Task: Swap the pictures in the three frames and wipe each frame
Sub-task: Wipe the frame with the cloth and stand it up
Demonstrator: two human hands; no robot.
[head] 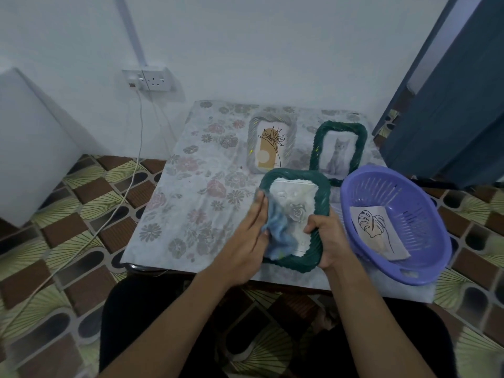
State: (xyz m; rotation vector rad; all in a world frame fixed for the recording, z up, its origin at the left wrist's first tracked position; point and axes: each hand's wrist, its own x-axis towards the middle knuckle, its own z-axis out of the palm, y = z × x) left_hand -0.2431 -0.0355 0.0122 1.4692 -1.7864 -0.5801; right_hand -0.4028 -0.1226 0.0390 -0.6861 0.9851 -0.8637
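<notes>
Right, left fingers [259,205] are straight and pressed together, flat on a blue cloth [278,233], pushing it against the left side of the rose frame [296,174]; thumb hidden, can't tell where it sits. Left hand [245,236] comes in from the lower left on a bare forearm. Right fingers [313,226] are curled round the right rail of the same frame, so the right hand [331,241] grips it. Rose frame is dark green and rope-twisted, sits near the table's front edge, rose picture [296,212] inside, cloth bunched over its lower left part. Behind it is a grey frame [252,143] with a line-drawn plant picture. Just right of that is the cat frame [341,126], also green, its bottom edge just beside the rose frame's top right corner. Purple basket [409,203] stands just right of the right hand, a leaf drawing [373,230] lying inside. Everything is on a table [196,214] with a floral cover. Wall socket [155,79] and white cable [137,159] are at left, patterned floor [81,241] all around
</notes>
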